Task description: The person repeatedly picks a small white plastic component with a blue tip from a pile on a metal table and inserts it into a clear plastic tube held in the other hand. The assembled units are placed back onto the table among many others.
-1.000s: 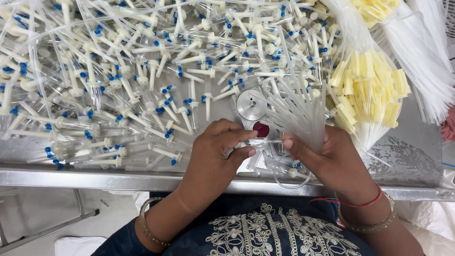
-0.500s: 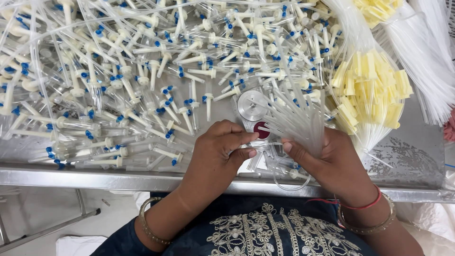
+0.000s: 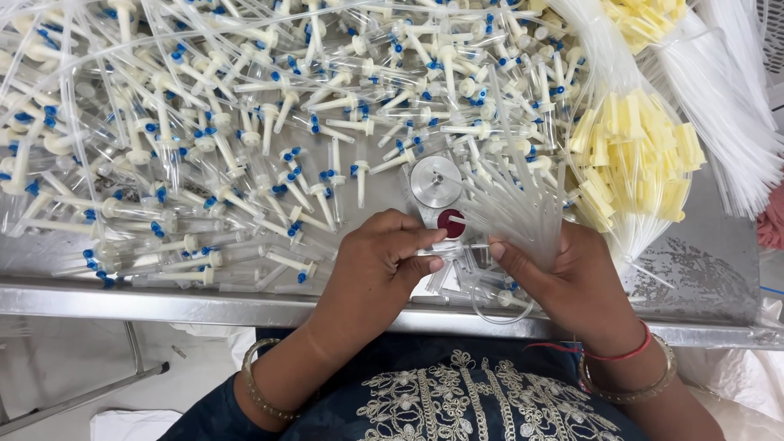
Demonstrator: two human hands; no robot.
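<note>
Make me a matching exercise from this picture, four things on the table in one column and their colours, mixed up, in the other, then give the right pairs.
Things:
1. bundle of caps
2. round disc
3. small dot beside the left hand
4. clips on the tube pieces

Colours:
A. blue
B. dark red
C. pale yellow
D. silver

Pairs: 1-C, 2-D, 3-B, 4-A
</note>
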